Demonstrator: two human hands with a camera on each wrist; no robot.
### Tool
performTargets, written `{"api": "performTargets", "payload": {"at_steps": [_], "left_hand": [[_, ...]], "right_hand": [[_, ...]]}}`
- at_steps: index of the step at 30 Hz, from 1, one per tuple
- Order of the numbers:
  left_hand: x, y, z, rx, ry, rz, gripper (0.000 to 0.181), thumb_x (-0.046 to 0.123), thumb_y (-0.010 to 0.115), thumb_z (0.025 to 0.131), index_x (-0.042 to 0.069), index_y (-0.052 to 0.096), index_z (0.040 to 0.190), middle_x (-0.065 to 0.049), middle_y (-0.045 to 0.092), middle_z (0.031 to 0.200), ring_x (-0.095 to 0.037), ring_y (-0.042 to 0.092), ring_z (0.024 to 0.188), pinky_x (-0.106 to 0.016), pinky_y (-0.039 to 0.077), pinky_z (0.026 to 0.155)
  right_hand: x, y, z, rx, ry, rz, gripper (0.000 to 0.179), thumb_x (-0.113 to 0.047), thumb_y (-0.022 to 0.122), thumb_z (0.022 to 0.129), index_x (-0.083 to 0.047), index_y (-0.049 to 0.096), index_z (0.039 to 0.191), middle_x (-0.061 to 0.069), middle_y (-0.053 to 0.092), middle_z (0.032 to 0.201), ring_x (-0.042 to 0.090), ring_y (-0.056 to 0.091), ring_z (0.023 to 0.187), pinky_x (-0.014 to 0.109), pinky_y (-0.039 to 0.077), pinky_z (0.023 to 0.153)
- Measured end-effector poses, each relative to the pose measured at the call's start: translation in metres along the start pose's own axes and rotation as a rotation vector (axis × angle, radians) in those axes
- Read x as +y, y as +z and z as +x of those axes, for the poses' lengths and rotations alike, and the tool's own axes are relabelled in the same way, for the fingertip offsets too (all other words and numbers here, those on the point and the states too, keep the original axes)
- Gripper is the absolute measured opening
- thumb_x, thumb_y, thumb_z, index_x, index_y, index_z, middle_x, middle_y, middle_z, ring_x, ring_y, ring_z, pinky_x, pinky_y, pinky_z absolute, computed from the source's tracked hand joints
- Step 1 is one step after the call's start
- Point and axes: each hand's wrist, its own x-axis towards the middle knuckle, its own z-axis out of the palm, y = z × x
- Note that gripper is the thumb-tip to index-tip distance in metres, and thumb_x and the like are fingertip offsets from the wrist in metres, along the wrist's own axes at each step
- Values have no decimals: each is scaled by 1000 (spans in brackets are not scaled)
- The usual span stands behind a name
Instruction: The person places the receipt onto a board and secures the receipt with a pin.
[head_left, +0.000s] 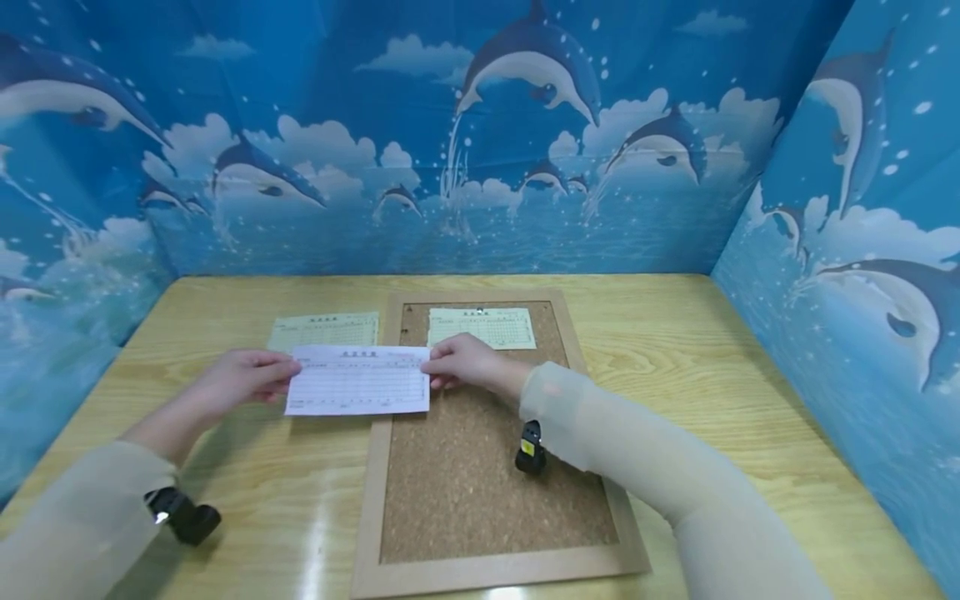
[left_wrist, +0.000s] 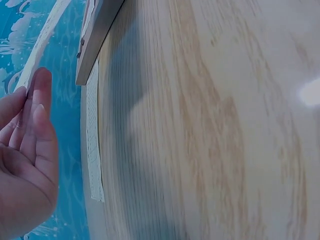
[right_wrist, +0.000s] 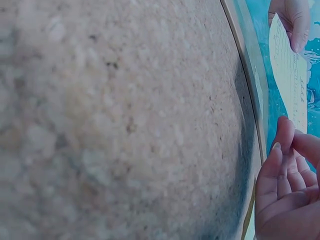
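A white printed form (head_left: 360, 382) hangs stretched between both hands, over the left edge of the cork board (head_left: 487, 467). My left hand (head_left: 251, 379) pinches its left edge between thumb and fingers. The opposite edge is pinched by my right hand (head_left: 467, 362), above the upper part of the board. Behind the right hand, a pale green form (head_left: 483, 323) lies on the cork with a pushpin (head_left: 480, 311) at its top edge. Another pale green form (head_left: 326, 327) rests on the table left of the board, partly covered by the white one. The right wrist view shows the held form (right_wrist: 290, 75) slightly bowed.
The board's wooden frame (head_left: 510, 571) stands on a light wood table (head_left: 720, 400). Small dark pins (head_left: 405, 332) sit at the board's upper left. A blue dolphin-printed curtain (head_left: 360, 217) encloses the table at the back and both sides.
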Motion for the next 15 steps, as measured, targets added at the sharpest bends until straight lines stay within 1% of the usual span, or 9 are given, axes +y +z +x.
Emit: {"api": "performTargets", "payload": {"at_steps": [7,11,15], "left_hand": [[2,6,5,-14,0,-5,50,30,51,97,-14,51,122,-9,68,98,-9,63,82,-27,52,71],[5,9,9,-24,-1,-11,48,29,51,97,-13,52,120,-8,67,96,-11,62,81,-29,52,72],[3,10,14,-21,-5,-29,49,32,53,96,-12,54,118,-5,67,92,-11,62,78,-28,53,70]], "right_hand": [[7,-3,-2,19,24,22,17,-16,62,91,-2,64,81,5,65,72,11,62,67,25,50,61],[8,-7,-5,31,33,16,18,-17,62,91,-2,65,83,5,65,72,12,62,67,26,51,61],[8,-10,-6,35,34,9,17,-17,62,91,-2,67,85,5,66,72,12,62,67,25,51,61]]}}
